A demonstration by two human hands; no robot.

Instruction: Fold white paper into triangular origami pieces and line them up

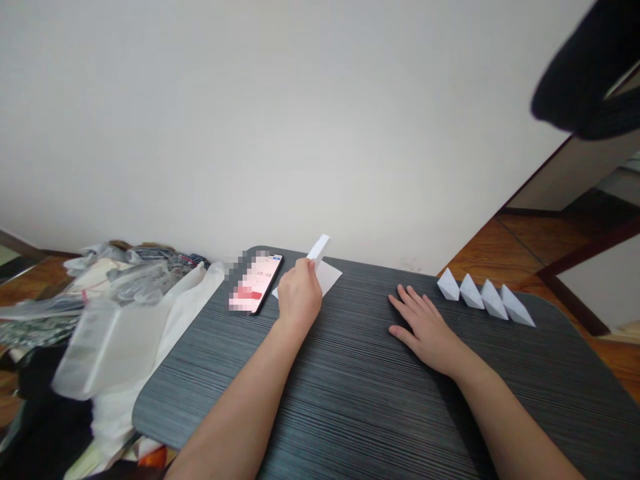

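Mostly, the left hand (300, 293) hides its own grip: it is closed, the thumb and curled fingers pinching the lower end of a folded white paper strip (319, 248), whose upper end sticks out above the knuckles, tilted toward the wall (320, 120). How much of the strip lies inside the fist cannot be told. Behind the hand is a white paper sheet (331, 277), largely covered; one corner shows to its right and a sliver to its left, and whether the strip touches it is unclear. The right hand (419, 323) rests palm down on the dark wood-grain table (350, 400), fingers extended and slightly parted, with nothing visible in its hold, though its underside is hidden. Beyond it, near the table's far edge, four pointed folded paper pieces (471, 292) stand in a slanting row, so close together that any contact between them is hard to judge. Just left of the left hand lies a smartphone (257, 283), its left part lost under pixelation, with "09:08" readable. A translucent plastic container (113, 340) sits on jumbled fabric and clear bags at the left. At upper right, a blurred black object (585, 80), cut off by the frame, defies identification.
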